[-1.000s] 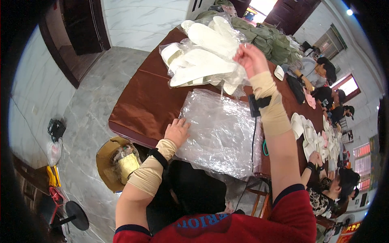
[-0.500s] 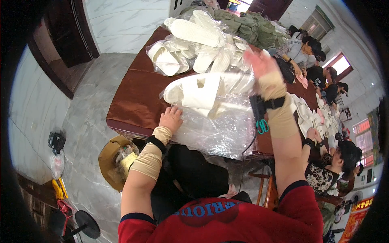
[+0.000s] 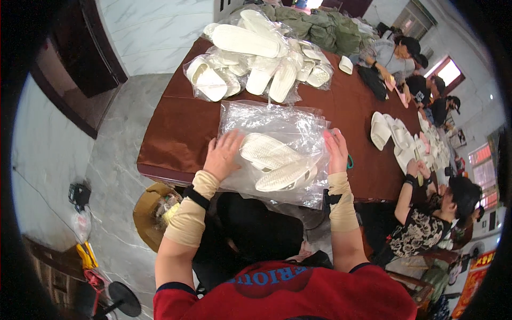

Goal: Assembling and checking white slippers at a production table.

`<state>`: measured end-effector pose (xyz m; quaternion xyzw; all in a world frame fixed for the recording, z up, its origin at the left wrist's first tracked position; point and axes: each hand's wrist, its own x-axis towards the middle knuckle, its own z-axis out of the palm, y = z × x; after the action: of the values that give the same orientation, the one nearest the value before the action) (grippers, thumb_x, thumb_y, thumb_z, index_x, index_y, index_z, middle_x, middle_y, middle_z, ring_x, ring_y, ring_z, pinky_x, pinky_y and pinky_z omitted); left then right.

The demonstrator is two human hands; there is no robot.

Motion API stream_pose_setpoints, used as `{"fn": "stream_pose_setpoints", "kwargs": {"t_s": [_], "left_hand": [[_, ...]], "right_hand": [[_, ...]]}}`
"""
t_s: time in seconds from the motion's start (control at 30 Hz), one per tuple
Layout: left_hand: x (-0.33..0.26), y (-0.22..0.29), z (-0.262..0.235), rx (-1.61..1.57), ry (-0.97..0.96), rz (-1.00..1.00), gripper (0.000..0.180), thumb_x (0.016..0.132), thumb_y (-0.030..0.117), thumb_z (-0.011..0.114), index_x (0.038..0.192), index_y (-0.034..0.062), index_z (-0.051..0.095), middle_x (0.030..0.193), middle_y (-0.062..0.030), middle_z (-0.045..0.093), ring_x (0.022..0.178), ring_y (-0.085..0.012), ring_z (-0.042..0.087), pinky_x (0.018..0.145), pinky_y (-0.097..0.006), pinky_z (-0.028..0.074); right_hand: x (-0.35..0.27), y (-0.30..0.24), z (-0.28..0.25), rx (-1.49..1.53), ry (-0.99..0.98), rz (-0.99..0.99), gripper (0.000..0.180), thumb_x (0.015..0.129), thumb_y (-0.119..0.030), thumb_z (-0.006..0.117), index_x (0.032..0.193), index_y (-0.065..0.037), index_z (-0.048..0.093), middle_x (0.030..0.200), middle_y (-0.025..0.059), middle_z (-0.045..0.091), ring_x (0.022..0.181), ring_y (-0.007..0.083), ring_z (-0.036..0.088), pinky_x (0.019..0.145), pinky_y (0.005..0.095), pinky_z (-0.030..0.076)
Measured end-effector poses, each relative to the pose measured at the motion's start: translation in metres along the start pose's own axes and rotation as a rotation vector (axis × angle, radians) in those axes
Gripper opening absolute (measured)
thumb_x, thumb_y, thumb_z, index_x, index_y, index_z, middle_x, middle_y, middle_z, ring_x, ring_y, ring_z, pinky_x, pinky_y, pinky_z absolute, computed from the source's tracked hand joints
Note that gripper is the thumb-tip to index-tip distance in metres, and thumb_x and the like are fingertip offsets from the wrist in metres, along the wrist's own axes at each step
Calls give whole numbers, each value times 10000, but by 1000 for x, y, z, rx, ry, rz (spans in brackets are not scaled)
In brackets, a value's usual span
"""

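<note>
A pair of white slippers (image 3: pixel 278 152) lies on the near part of the table, with ridged soles showing. Clear plastic bags (image 3: pixel 277 114) are spread around and under the pair; I cannot tell whether the slippers are inside one. Beside the slippers' left end, my left hand (image 3: pixel 223 156) is open over the plastic, fingers apart. At the right edge of the plastic is my right hand (image 3: pixel 336 151), its fingers stretched out, touching or close to the bag. Both wrists have beige sleeves and black straps.
Bagged white slippers (image 3: pixel 261 58) are heaped at the table's far side. More loose slippers (image 3: pixel 400 138) lie to the right, near a co-worker (image 3: pixel 426 218). A cardboard box (image 3: pixel 152 213) of scraps stands on the floor left of the brown-covered table (image 3: pixel 173 128).
My right hand has come down from the far right to the bag's right edge. The slippers have shifted nearer, now soles showing. My left hand has moved slightly up, its fingers spread.
</note>
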<state>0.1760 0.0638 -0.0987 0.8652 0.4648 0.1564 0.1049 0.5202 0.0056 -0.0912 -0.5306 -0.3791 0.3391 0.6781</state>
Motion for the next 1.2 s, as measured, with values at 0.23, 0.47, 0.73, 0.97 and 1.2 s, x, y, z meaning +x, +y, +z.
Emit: {"fn": "stream_pose_setpoints", "kwargs": {"t_s": [0.23, 0.47, 0.73, 0.97, 1.2], "left_hand": [[11, 46, -9, 102, -43, 645, 639, 788, 227, 648, 1383, 253, 414, 1499, -22, 329, 1388, -247, 289, 1126, -540, 210], [39, 87, -49, -379, 266, 320, 213, 887, 135, 579, 1079, 68, 642, 854, -152, 649, 740, -318, 631, 680, -373, 501], [35, 26, 8, -545, 330, -109, 233, 929, 203, 578, 915, -25, 621, 663, -214, 578, 541, -308, 533, 535, -349, 430], [31, -22, 58, -960, 214, -451, 255, 951, 166, 540, 1009, -70, 619, 880, -69, 655, 826, -127, 590, 731, -281, 466], [36, -1, 42, -1193, 226, -251, 351, 967, 95, 491, 1293, -37, 486, 1093, -84, 621, 988, -156, 590, 854, -273, 454]], "right_hand": [[1, 1, 2, 96, 58, -67, 431, 955, -155, 503, 1353, -21, 406, 1240, 147, 560, 1159, 222, 540, 996, 319, 407], [0, -69, -6, 54, 13, -193, 355, 977, -210, 492, 1240, 25, 527, 1130, 123, 625, 1049, 195, 594, 943, 318, 450], [12, -52, -52, 210, 84, 184, 353, 949, -300, 499, 1069, 8, 624, 949, 163, 680, 849, 222, 667, 739, 315, 525], [-24, 4, -83, -120, 168, 316, 265, 925, -268, 518, 1049, -75, 652, 864, 67, 669, 731, 126, 610, 650, 263, 501], [-31, -24, -60, -106, -11, 202, 231, 967, -216, 493, 1036, -30, 613, 860, 37, 647, 694, 81, 586, 579, 241, 495]]}}
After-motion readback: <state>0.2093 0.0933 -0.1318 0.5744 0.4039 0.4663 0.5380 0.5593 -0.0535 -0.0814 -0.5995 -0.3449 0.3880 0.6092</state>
